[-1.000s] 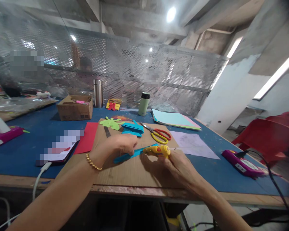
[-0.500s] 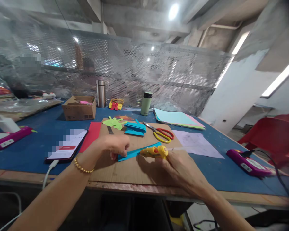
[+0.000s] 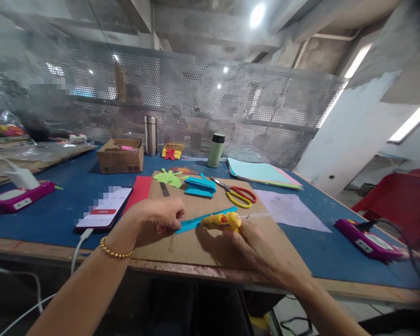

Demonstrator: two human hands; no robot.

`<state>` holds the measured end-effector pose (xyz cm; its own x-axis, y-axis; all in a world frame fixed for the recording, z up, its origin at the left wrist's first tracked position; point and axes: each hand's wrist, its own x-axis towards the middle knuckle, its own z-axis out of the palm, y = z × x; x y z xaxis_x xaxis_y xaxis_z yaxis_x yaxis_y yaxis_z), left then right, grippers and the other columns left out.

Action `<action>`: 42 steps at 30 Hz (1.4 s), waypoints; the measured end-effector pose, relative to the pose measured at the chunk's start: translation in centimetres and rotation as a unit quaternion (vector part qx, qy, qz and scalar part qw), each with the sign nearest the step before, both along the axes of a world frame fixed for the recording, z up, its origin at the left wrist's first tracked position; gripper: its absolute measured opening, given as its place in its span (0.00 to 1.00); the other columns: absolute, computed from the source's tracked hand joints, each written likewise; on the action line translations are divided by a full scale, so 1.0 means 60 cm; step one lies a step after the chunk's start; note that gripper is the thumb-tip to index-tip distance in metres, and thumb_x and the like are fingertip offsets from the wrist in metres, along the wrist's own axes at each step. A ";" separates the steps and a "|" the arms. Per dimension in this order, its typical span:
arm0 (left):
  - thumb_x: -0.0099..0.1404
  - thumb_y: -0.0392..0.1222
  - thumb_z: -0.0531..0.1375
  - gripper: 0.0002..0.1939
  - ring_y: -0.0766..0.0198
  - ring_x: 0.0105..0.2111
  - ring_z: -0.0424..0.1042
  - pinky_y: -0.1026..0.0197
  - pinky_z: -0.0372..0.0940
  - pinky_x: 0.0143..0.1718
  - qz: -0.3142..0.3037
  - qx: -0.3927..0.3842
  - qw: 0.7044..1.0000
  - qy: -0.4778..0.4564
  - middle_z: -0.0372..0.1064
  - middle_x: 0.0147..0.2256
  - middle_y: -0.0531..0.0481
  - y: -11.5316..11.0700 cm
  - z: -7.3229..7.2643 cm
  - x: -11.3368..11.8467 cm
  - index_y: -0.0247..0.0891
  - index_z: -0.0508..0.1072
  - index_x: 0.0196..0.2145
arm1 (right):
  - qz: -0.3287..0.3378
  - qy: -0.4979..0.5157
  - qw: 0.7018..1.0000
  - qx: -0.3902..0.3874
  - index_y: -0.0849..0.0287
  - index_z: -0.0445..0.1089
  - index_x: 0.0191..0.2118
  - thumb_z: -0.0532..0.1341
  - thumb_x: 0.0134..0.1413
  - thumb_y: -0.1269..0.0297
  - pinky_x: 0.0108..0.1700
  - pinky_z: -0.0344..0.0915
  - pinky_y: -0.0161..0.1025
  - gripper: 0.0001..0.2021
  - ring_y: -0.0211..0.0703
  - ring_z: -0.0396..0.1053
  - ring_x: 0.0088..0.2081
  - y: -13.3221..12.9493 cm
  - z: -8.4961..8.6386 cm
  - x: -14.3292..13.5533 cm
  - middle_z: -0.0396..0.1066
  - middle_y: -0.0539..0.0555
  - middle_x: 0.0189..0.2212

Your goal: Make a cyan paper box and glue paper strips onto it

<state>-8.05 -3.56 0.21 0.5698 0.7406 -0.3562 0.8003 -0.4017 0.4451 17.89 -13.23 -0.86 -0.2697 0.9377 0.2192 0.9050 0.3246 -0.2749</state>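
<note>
My left hand (image 3: pixel 165 215) is closed, its fingertips pressed at the left end of a blue paper strip (image 3: pixel 192 224) lying slantwise on a cardboard sheet (image 3: pixel 171 249). A yellow hot glue gun (image 3: pixel 219 221) is gripped in my right hand (image 3: pixel 248 240), with its nozzle at the strip and a clear glue stick poking out behind. Just beyond the strip lie folded blue paper pieces (image 3: pixel 200 185) and scissors (image 3: pixel 243 195) with red and yellow handles. Green paper cutouts (image 3: pixel 170 178) and a dark flat strip (image 3: pixel 164 189) rest farther left.
Left of the cardboard are red paper (image 3: pixel 139 191) and a charging phone (image 3: pixel 105 210). A carton (image 3: pixel 121 156), steel flask (image 3: pixel 150 136) and green cup (image 3: pixel 216 151) stand behind. Purple paper (image 3: pixel 290 210), stacked sheets (image 3: pixel 262 172) and a purple power strip (image 3: pixel 367 240) sit to the right.
The glue gun has shifted slightly left along the blue strip, nearer to my left hand. My left hand stays by the strip's left end. The whole view has turned a little left.
</note>
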 end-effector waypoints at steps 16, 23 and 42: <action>0.51 0.35 0.57 0.03 0.62 0.21 0.69 0.65 0.61 0.21 0.007 -0.043 0.998 -0.047 0.68 0.21 0.52 -0.001 -0.003 -0.010 0.39 0.64 0.27 | 0.016 0.000 0.999 -0.036 0.56 0.69 0.37 0.47 0.70 0.53 0.33 0.59 0.39 0.18 0.46 0.71 0.32 -0.006 -0.003 -0.036 0.74 0.55 0.30; 0.56 0.41 0.56 0.05 0.64 0.21 0.68 0.64 0.61 0.22 -0.001 -0.051 0.996 -0.068 0.68 0.21 0.52 -0.010 0.006 -0.012 0.39 0.65 0.25 | 0.041 0.013 0.998 -0.037 0.57 0.70 0.38 0.47 0.70 0.54 0.34 0.59 0.40 0.19 0.47 0.71 0.33 -0.004 -0.010 -0.046 0.75 0.57 0.32; 0.54 0.39 0.55 0.02 0.63 0.21 0.68 0.65 0.60 0.21 -0.003 -0.041 0.997 -0.064 0.69 0.21 0.52 -0.001 -0.005 -0.013 0.39 0.64 0.26 | 0.056 0.020 0.997 -0.048 0.58 0.71 0.40 0.47 0.70 0.54 0.35 0.58 0.40 0.19 0.48 0.72 0.36 -0.001 -0.014 -0.041 0.76 0.58 0.35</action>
<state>-8.84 -3.63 -0.11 0.6195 0.7082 -0.3386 0.7319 -0.3652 0.5753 15.43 -13.29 -1.68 -0.3671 0.9190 0.1436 0.8518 0.3942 -0.3451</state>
